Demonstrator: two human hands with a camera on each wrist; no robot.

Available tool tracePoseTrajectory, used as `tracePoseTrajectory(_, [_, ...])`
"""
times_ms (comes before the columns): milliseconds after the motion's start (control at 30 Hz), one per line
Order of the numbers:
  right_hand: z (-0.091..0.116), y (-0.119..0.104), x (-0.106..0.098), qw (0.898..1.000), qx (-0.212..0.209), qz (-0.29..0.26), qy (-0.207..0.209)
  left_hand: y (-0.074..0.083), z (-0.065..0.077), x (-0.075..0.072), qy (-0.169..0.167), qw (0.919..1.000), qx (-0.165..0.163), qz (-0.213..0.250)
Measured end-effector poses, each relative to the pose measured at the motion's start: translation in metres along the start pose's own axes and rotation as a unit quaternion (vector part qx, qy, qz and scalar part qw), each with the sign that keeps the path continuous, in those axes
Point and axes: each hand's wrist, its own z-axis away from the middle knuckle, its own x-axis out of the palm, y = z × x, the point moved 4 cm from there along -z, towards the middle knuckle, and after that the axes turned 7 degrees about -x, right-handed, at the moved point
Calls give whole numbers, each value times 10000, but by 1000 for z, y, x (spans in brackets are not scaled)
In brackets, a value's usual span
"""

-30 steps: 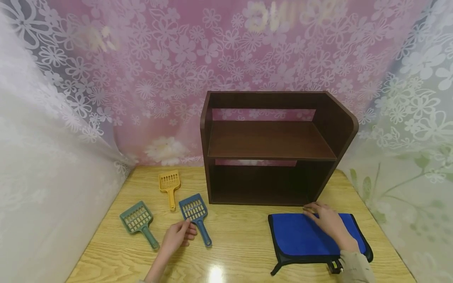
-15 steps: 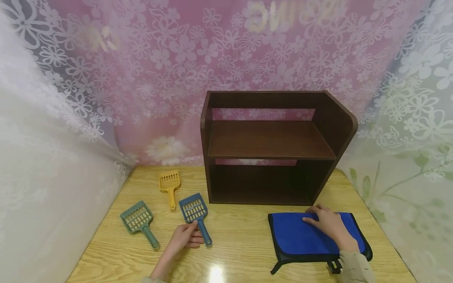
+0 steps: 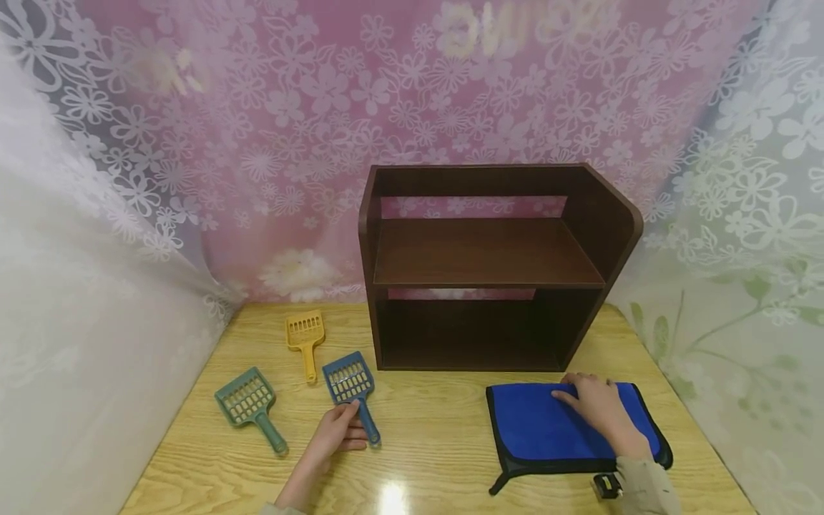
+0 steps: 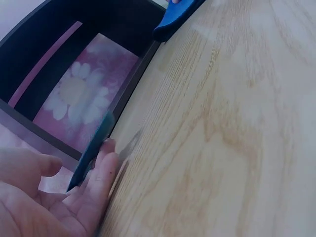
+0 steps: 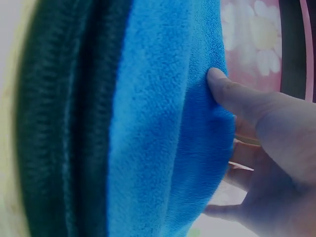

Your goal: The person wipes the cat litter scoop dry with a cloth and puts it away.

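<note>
In the head view a blue litter scoop [image 3: 349, 378] lies on the table, blade away from me. My left hand [image 3: 336, 431] is at its handle, thumb near the neck and fairly straight fingers passing beneath. The left wrist view shows the scoop handle [image 4: 94, 150] against the fingers, with the thumb apart from it. At the right lies a folded blue plush cloth [image 3: 541, 422] with black edging and a small black loop at one corner. My right hand [image 3: 601, 411] grips its far edge; the right wrist view has the thumb on top and the fingers behind.
A green litter scoop [image 3: 247, 400] and a yellow one [image 3: 305, 336] lie at the left of the wooden table [image 3: 425, 443]. A dark brown two-tier shelf [image 3: 489, 257] stands at the back. Flowered curtains [image 3: 290, 143] enclose the table.
My left hand has moved right, from beside the blue scoop to its handle. My right fingers have slid over the far edge of the cloth. The head view has shifted slightly.
</note>
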Motion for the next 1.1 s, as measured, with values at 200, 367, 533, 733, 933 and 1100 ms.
tracePoseTrajectory(200, [2, -9, -12, 9984, -152, -448, 312, 0, 1, 0, 222, 9997, 86, 79])
tracePoseTrajectory(367, [6, -16, -21, 9969, -200, -558, 513, 0, 0, -1, 516, 9985, 147, 61])
tracePoseTrajectory(533, [13, -21, -33, 9933, -352, -444, 1009, 1, -1, 0, 700, 9974, 148, 28])
tracePoseTrajectory(733, [17, -29, -46, 9839, -528, -495, 1636, 2, 0, 2, 651, 9973, 161, 285])
tracePoseTrajectory(933, [17, -35, -57, 9769, -293, -864, 1933, 3, 1, 1, 737, 9965, 180, 350])
tracePoseTrajectory(1100, [15, -42, -66, 9678, -272, -1023, 2284, 2, 1, 0, 835, 9959, 216, 267])
